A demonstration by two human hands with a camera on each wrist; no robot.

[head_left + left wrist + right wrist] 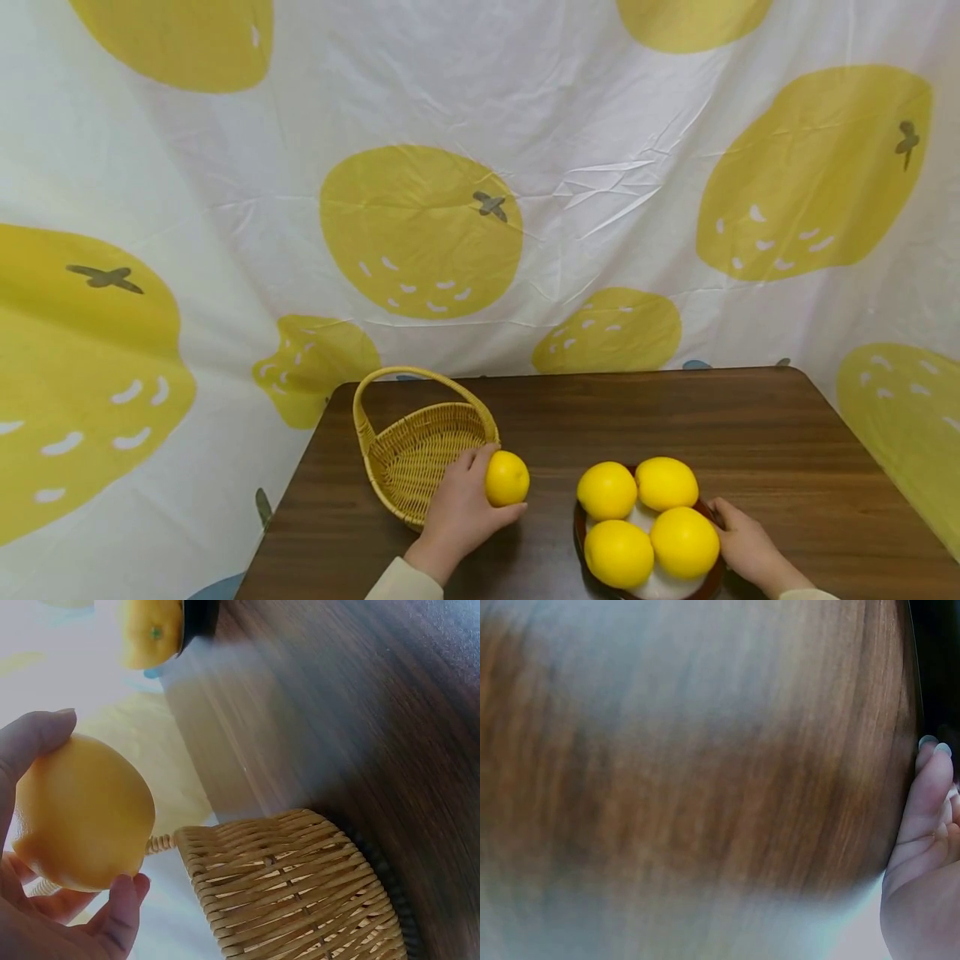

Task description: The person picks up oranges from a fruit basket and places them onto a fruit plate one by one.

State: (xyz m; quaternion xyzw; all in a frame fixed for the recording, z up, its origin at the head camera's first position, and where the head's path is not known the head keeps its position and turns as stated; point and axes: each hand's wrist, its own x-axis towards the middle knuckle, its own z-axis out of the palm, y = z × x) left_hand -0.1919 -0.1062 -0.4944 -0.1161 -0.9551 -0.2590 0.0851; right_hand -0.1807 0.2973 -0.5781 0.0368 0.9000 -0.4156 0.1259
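Observation:
My left hand [465,504] holds a yellow lemon [507,479] between thumb and fingers, beside the right rim of a wicker basket [397,505]. In the left wrist view, the thumb lies on one side of the lemon [84,814] and fingertips on the other, with the woven basket wall [292,885] close by. Several more lemons [685,542] sit in a round dark-rimmed bowl [581,533] with a pale inside. At that bowl's right edge, my right hand [750,546] grips the rim. Only part of this hand [926,847] appears in the right wrist view, against a dark surface.
Everything stands on a dark brown wooden table [825,467]. The basket's tall arched handle [420,372] rises over its opening. A cloth [585,108] printed with large lemons hangs behind the table and along its sides.

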